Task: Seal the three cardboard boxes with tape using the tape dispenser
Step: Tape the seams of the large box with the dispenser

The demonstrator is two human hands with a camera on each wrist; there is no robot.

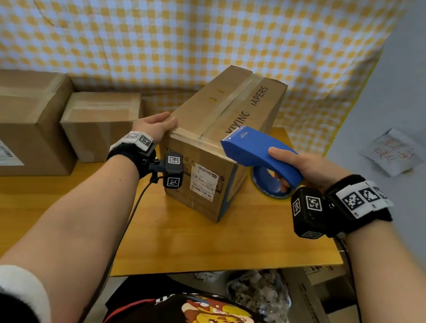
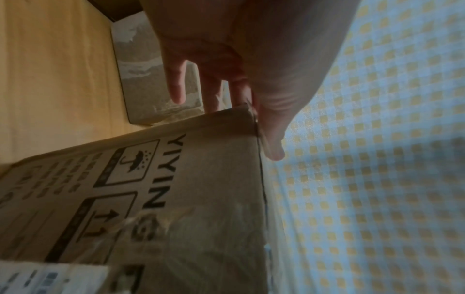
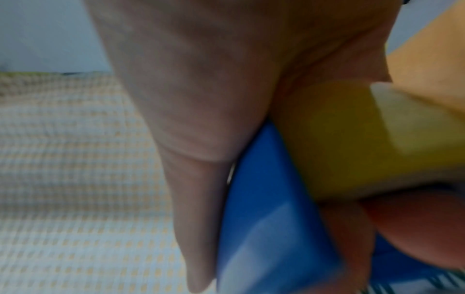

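Note:
A tall cardboard box (image 1: 223,107) printed with black letters stands in the middle of the wooden table (image 1: 180,240), a strip of tape (image 1: 232,100) running along its top seam. My left hand (image 1: 153,124) rests on its near left top corner. The thumb lies along the top edge and the straight fingers (image 2: 176,85) reach down the side of the box (image 2: 188,199). My right hand (image 1: 303,167) grips the blue tape dispenser (image 1: 255,151) by its handle, nose over the box's near right corner. In the right wrist view my thumb (image 3: 188,139) lies along the dispenser (image 3: 264,228).
Two more cardboard boxes stand at the left: a larger one (image 1: 10,112) with a shipping label and a smaller one (image 1: 98,121) beside it. Yellow checked cloth (image 1: 144,24) hangs behind. The table's right edge is close to my right wrist. A carton (image 1: 323,304) sits on the floor below.

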